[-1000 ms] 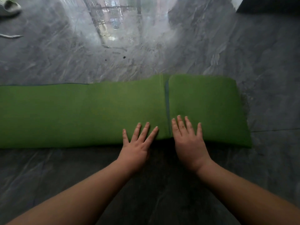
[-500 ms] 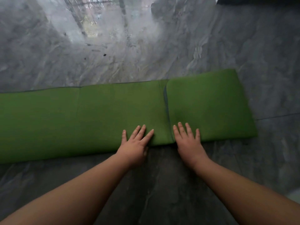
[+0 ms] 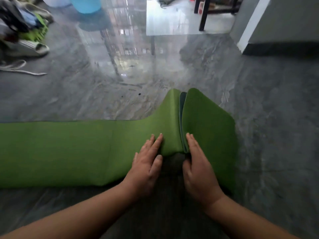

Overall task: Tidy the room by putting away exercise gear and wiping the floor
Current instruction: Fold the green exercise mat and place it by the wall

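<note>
Ahead of you stood a blue bucket [image 3: 85, 4] at the far left, a pale slipper [image 3: 32, 49] beside a cord [image 3: 19, 68], and a black furniture leg [image 3: 203, 16].

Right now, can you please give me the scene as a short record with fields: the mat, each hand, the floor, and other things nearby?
mat: green mat on the floor, stretched out to the left, its right end folded into raised layers
left hand: left hand flat on the mat, fingers straight
right hand: right hand at the near edge of the folded layers; grip unclear
floor: glossy grey floor
nearby: blue bucket, sandal, rope, all far left
</note>
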A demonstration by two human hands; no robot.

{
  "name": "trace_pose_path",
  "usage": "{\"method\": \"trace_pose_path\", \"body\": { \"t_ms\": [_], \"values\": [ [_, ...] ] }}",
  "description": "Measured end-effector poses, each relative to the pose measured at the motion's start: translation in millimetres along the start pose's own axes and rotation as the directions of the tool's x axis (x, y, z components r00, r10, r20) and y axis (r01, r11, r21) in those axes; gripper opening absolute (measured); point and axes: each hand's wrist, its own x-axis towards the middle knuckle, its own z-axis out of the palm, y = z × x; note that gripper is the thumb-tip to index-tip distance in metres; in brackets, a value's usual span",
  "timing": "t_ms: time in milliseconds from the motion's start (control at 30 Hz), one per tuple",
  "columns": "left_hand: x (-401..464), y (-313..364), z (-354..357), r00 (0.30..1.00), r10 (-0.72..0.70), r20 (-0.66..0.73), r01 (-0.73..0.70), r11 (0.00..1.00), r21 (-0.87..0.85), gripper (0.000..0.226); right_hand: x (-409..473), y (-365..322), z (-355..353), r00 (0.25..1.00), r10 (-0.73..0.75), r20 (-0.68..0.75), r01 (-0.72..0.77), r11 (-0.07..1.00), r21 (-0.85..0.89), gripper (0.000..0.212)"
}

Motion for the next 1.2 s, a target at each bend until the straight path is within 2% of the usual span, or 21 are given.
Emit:
{"method": "trace_pose_path", "body": {
  "t_ms": [67,133,200,333,400,467,533,600,667,700,800,867,967,1067,1200],
  "values": [
    [2,9,-27,0.996,-0.044,-0.078,0.022,0.967,-0.254,0.053,11,-31,16,1.000,-0.017,0.015,0.015,0.994,0.108,0.066],
    [2,19,-55,0.991,-0.089,-0.103,0.036,0.903,-0.428,0.052,22,-64,36,1.000,-0.017,-0.003,0.018,0.971,0.240,0.060],
    [-5,29,-79,0.987,-0.088,-0.132,0.010,0.865,-0.502,0.058,28,-96,53,1.000,-0.009,-0.020,0.016,0.935,0.354,0.061],
    [-20,19,-114,0.961,-0.091,-0.262,-0.092,0.788,-0.609,0.060,32,-134,94,0.997,-0.076,0.020,0.060,0.895,0.442,0.060],
    [-30,9,-136,0.940,-0.101,-0.326,-0.142,0.752,-0.643,0.057,33,-141,116,0.988,-0.122,0.093,0.053,0.843,0.536,0.068],
    [-44,-6,-161,0.946,-0.096,-0.311,-0.138,0.745,-0.652,0.059,33,-143,135,0.979,-0.137,0.149,0.017,0.788,0.615,0.075],
    [-60,-19,-183,0.969,-0.048,-0.242,-0.103,0.813,-0.573,0.074,32,-149,147,0.976,-0.107,0.190,-0.054,0.726,0.686,0.070],
    [-70,-27,-198,0.971,-0.036,-0.236,-0.074,0.895,-0.441,0.084,33,-157,153,0.977,-0.097,0.188,-0.063,0.717,0.694,0.058],
    [-74,-31,-205,0.938,-0.064,-0.342,-0.069,0.930,-0.362,0.080,35,-161,159,0.978,-0.104,0.182,-0.040,0.758,0.650,0.055],
    [-76,-32,-207,0.912,-0.076,-0.402,-0.063,0.945,-0.321,0.074,37,-162,162,0.977,-0.117,0.176,-0.015,0.790,0.613,0.059],
    [-86,-36,-220,0.847,-0.065,-0.528,0.025,0.996,-0.083,0.064,37,-156,173,0.951,-0.266,0.161,0.197,0.916,0.350,0.073],
    [-94,-49,-238,0.834,0.019,-0.552,0.058,0.991,0.122,0.060,33,-153,184,0.934,-0.283,0.217,0.253,0.955,0.157,0.070],
    [-106,-74,-266,0.859,0.133,-0.495,0.073,0.924,0.375,0.050,16,-146,208,0.912,-0.207,0.353,0.238,0.970,-0.046,0.073],
    [-120,-107,-282,0.876,0.073,-0.476,0.155,0.894,0.421,0.044,1,-138,239,0.891,-0.255,0.377,0.366,0.894,-0.259,0.085],
    [-130,-142,-292,0.865,0.002,-0.502,0.205,0.911,0.358,0.038,-12,-142,280,0.892,-0.111,0.438,0.303,0.866,-0.398,0.110]
  ]
}}
